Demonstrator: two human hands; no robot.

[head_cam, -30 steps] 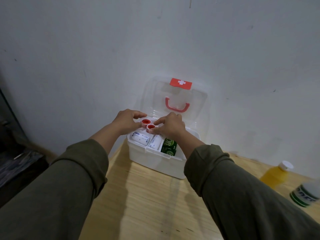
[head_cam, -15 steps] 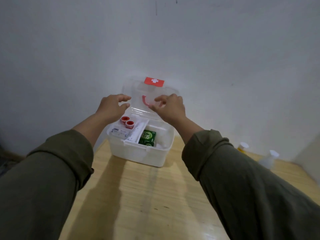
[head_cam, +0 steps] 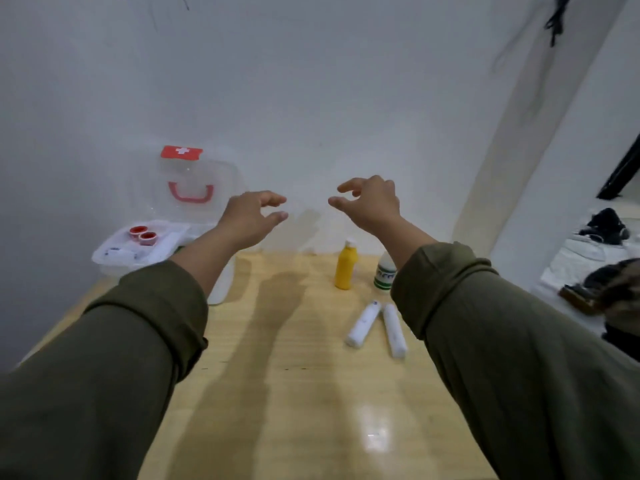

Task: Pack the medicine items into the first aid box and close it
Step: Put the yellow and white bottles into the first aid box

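Pale wooden table [head_cam: 294, 393] against a grey-white wall [head_cam: 311, 98], glare patch near front. First aid box [head_cam: 145, 251] far left, lid up. Left hand [head_cam: 251, 216] and right hand [head_cam: 372, 202] raised, fingers loosely curled, empty. Yellow bottle [head_cam: 345, 266], two white rolls [head_cam: 377, 327] right.

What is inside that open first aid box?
In the first aid box, two small red-capped containers sit near the back, beside white packets and a white divider. The left forearm covers the box's right side, so anything there cannot be seen.
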